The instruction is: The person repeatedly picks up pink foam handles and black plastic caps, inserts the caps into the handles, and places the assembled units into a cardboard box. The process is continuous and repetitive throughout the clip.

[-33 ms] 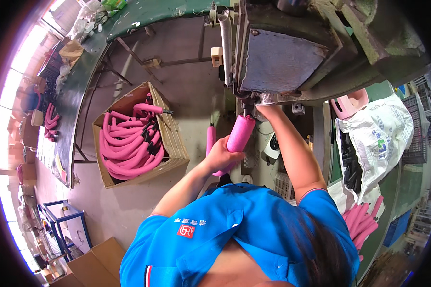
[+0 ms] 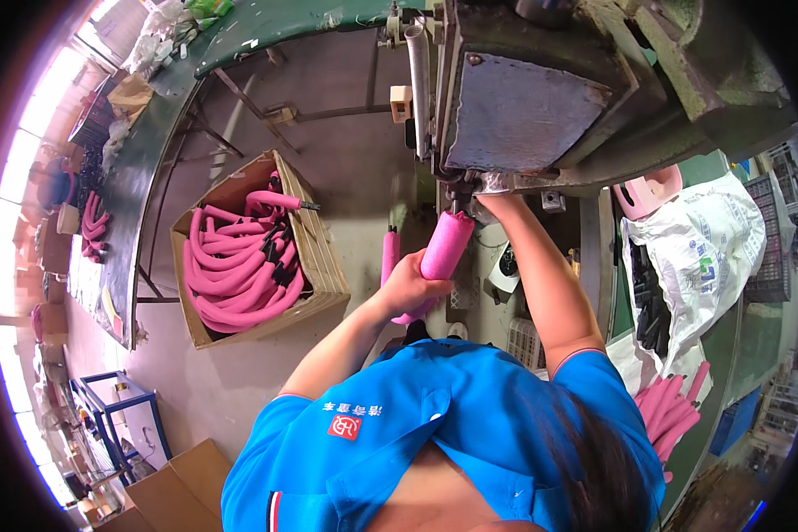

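Note:
A pink foam-covered tube [image 2: 446,246], bent with its other end showing at the left, sits in my left hand [image 2: 415,288]. The fingers of that hand wrap round the foam below its upper end. This upper end tilts up against the dark metal fitting [image 2: 459,191] under the machine [image 2: 523,115]. My right hand [image 2: 498,202] reaches up beneath the machine's edge, beside a shiny round metal part [image 2: 493,183]. Its fingers are hidden behind the machine, so what they touch cannot be seen.
To the left stands a cardboard box [image 2: 326,266] filled with bent pink foam tubes [image 2: 239,275]. A white woven sack [image 2: 705,235] with black parts lies at the right, above more pink tubes [image 2: 669,412]. A green-topped table [image 2: 164,151] runs along the left.

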Motion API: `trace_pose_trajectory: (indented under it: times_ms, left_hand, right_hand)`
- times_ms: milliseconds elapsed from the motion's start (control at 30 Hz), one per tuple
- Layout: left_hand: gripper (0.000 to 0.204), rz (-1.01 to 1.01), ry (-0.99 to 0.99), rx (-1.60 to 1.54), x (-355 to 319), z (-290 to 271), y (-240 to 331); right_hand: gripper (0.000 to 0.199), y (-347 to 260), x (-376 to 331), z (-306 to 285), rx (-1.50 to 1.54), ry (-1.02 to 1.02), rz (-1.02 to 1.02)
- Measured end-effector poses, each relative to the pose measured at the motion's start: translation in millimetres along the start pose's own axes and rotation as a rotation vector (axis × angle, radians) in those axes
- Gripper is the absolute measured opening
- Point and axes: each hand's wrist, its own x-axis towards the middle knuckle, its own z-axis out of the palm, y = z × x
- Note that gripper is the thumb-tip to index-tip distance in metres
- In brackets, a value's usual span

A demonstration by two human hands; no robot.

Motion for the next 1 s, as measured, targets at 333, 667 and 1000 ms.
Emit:
trace_pose_trajectory:
  times_ms: [333,667,1000]
  left_hand:
    - [0.027,-0.021,-0.079,-0.096,-1,-2,-11]
    - [0.022,-0.193,-0.133,-0.131,-9,-11,9]
    - [0.02,-0.202,-0.118,-0.131,1,-21,-6]
  right_hand:
    - [0.039,0,-9,4,-0.008,-0.035,0.011]
    - [0.038,15,-10,8,0.096,-0.059,0.112]
    - [0.038,134,-19,41,-0.422,-0.365,0.334]
